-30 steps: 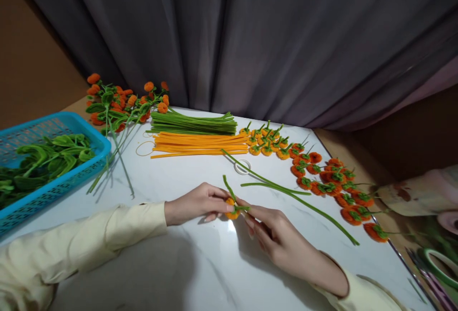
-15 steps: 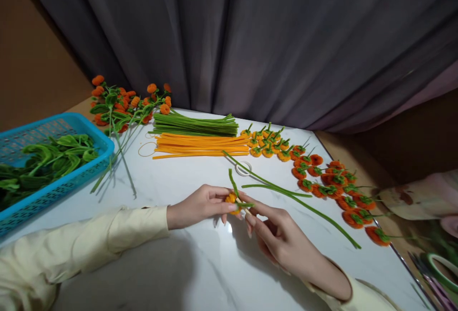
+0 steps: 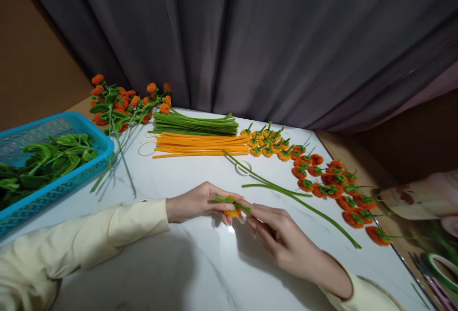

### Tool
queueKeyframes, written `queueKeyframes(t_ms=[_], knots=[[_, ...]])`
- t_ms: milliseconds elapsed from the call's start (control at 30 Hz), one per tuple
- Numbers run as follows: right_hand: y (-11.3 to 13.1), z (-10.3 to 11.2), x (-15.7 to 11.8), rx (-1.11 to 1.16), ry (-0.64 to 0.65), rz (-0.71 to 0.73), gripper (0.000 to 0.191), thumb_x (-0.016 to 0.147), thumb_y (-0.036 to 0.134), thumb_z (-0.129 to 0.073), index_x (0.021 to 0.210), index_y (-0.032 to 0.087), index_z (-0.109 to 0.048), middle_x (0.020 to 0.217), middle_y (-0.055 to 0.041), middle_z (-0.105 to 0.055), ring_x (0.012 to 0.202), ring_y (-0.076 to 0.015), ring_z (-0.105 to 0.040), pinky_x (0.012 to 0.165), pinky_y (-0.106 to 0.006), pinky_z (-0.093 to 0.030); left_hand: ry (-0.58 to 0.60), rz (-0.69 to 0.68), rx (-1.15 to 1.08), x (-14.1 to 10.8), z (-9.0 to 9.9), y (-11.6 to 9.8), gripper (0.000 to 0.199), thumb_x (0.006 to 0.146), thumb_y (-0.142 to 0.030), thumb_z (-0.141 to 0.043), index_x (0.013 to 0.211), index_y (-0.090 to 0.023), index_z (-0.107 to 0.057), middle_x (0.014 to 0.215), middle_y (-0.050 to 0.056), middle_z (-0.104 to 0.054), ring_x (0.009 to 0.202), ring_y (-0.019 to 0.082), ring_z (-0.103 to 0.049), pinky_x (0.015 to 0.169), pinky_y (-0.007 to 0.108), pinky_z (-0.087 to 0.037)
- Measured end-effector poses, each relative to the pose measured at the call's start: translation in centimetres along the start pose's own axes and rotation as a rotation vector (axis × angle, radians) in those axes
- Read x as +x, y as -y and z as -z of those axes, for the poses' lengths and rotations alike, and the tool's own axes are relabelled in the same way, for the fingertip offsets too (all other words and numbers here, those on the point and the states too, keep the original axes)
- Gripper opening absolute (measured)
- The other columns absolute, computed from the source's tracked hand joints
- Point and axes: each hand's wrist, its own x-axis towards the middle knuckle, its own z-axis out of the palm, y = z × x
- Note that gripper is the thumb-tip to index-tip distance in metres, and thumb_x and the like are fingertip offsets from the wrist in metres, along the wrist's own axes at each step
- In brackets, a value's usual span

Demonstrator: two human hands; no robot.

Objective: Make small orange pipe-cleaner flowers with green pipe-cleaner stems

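Note:
Between my hands is a small orange-yellow flower (image 3: 232,212) with green stems (image 3: 224,199) across its top. My left hand (image 3: 200,202) grips it from the left, thumb and fingers closed round it. From the right, my right hand (image 3: 282,234) has its fingertips pinched on the green stem end at the flower. Just beyond lie loose green stems (image 3: 286,188) and a white ring (image 3: 244,168). Farther back are a bundle of orange-yellow strips (image 3: 202,145) and a bundle of green ones (image 3: 195,124).
A blue basket (image 3: 109,145) of green leaves stands at the left. Finished orange flowers (image 3: 134,102) lie behind it. Rows of yellow heads (image 3: 268,151) and orange heads (image 3: 334,177) run down the right side. Green tape (image 3: 443,270) and a pale bag (image 3: 418,196) are at far right.
The upright green stem at the flower now lies flat across it. The flower has tilted, and my right fingers have moved up closer to my left hand.

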Motion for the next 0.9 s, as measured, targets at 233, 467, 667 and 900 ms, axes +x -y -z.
queueKeyframes(t_ms=[233,467,667,900], knots=[[-0.5,0.4,0.4,0.105,0.117,-0.111,0.033,0.093,0.033,-0.039,0.11,0.014,-0.058,0.062,0.0022,-0.047,0.048,-0.0075,-0.029,0.044,-0.019,-0.027,0.059,0.007,-0.002,0.0,0.2,-0.3,0.02,0.077,-0.025,-0.064,0.088,-0.01,-0.072,0.082,0.01,-0.072,0.06,0.012,-0.061,0.064,0.025,-0.05],[-0.5,0.2,0.5,0.068,0.125,-0.076,0.034,0.094,0.033,-0.037,0.101,0.013,-0.064,0.069,-0.0016,-0.053,0.053,-0.0087,-0.035,0.047,-0.019,-0.029,0.108,0.082,-0.057,-0.1,0.3,-0.5,0.022,0.077,-0.021,-0.064,0.096,-0.011,-0.071,0.08,0.007,-0.071,0.058,0.01,-0.059,0.062,0.022,-0.048],[-0.6,0.5,0.6,-0.039,0.118,0.078,0.027,0.092,0.018,-0.035,0.087,0.014,-0.062,0.073,-0.0042,-0.056,0.061,-0.0114,-0.045,0.06,-0.021,-0.036,0.168,0.09,-0.15,0.1,0.8,-0.2,0.034,0.082,-0.023,-0.055,0.113,-0.011,-0.064,0.083,0.009,-0.071,0.061,0.011,-0.06,0.059,0.021,-0.044],[-1.0,0.4,0.6,-0.115,0.091,0.14,0.026,0.089,0.01,-0.034,0.09,0.015,-0.06,0.073,-0.0042,-0.055,0.064,-0.0128,-0.047,0.061,-0.022,-0.037,0.19,0.103,-0.299,0.3,1.2,0.2,0.034,0.083,-0.023,-0.055,0.114,-0.009,-0.063,0.082,0.009,-0.07,0.064,0.011,-0.06,0.065,0.022,-0.044]])
